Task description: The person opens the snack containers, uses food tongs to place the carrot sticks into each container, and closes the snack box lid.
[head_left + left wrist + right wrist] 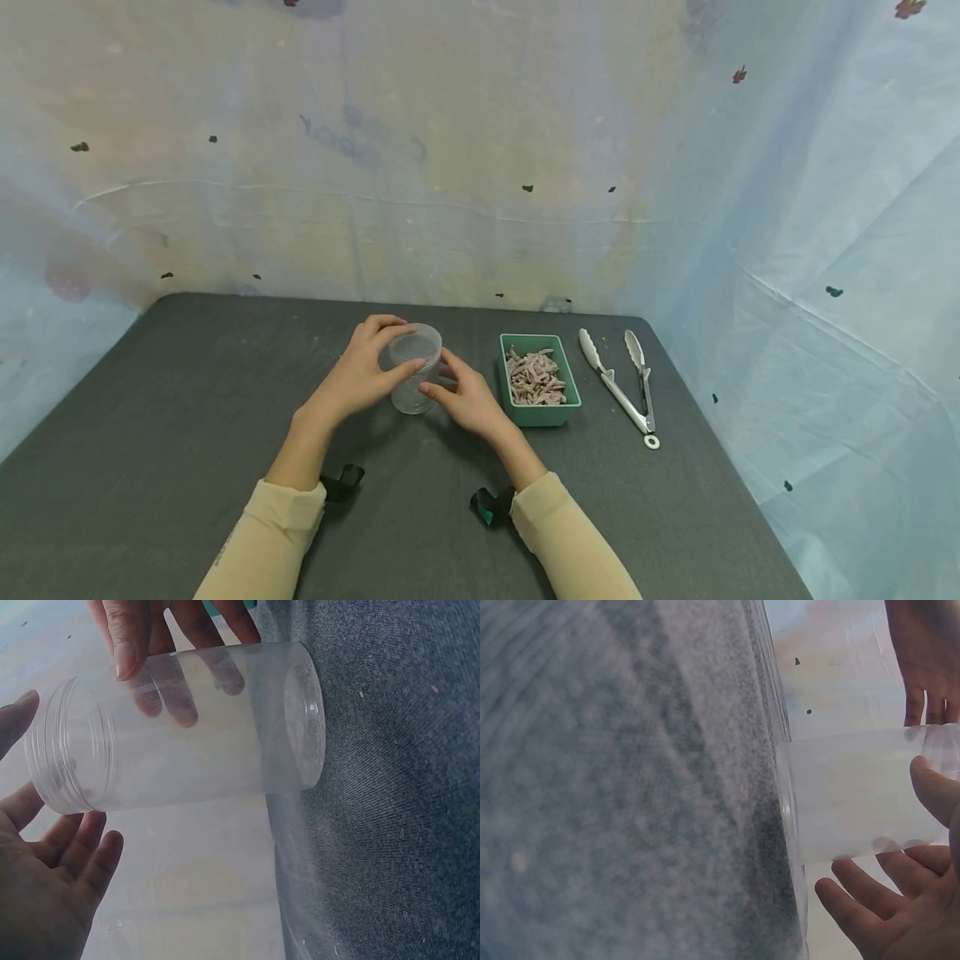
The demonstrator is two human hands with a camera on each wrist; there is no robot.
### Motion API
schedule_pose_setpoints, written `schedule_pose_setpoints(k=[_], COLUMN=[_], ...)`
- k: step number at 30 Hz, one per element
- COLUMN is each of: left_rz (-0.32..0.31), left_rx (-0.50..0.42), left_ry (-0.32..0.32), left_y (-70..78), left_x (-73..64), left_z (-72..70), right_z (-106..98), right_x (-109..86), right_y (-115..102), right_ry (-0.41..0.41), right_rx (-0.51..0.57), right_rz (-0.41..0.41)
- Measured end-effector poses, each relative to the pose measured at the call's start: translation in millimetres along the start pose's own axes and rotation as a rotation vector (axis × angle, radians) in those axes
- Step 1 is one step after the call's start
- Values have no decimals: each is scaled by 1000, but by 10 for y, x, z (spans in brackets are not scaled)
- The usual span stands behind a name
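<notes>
One clear plastic jar [409, 395] points straight up, on or just above the table [187, 433], between your left hand [365, 367], curled round its top, and your right hand [471, 398], gripping its side lower down.

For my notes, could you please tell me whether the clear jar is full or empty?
The jar looks empty: in the left wrist view, fingers of the right hand show through its wall, with no contents visible.

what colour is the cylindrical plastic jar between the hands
The cylindrical plastic jar is colourless, see-through and slightly cloudy, best seen in the left wrist view.
</notes>
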State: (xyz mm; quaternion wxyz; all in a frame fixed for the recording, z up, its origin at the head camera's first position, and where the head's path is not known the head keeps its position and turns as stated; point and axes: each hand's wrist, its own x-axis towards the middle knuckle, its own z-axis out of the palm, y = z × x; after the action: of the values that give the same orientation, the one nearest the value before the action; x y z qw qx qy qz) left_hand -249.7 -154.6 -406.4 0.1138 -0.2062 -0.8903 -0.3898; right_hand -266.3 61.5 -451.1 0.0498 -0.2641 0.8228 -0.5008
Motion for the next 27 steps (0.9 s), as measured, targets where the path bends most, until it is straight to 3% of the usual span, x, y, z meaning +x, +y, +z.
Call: schedule_pose_setpoints(k=[4,14,21,27], left_rz=[2,71,56,2], left_rx=[-10,-16,14,39], left_ry=[24,152,206,229], left_y=[16,-21,-131,-258], left_x=[-2,-4,-39,-77], left_z=[-8,-94,-193,-297], right_z=[-2,-1,-4,-3], right_x=[-1,2,8,16], right_y=[-1,14,29,35], right_ry=[-1,4,7,10], right_rx=[-14,-32,-23,-9], right_rz=[11,19,-12,-28])
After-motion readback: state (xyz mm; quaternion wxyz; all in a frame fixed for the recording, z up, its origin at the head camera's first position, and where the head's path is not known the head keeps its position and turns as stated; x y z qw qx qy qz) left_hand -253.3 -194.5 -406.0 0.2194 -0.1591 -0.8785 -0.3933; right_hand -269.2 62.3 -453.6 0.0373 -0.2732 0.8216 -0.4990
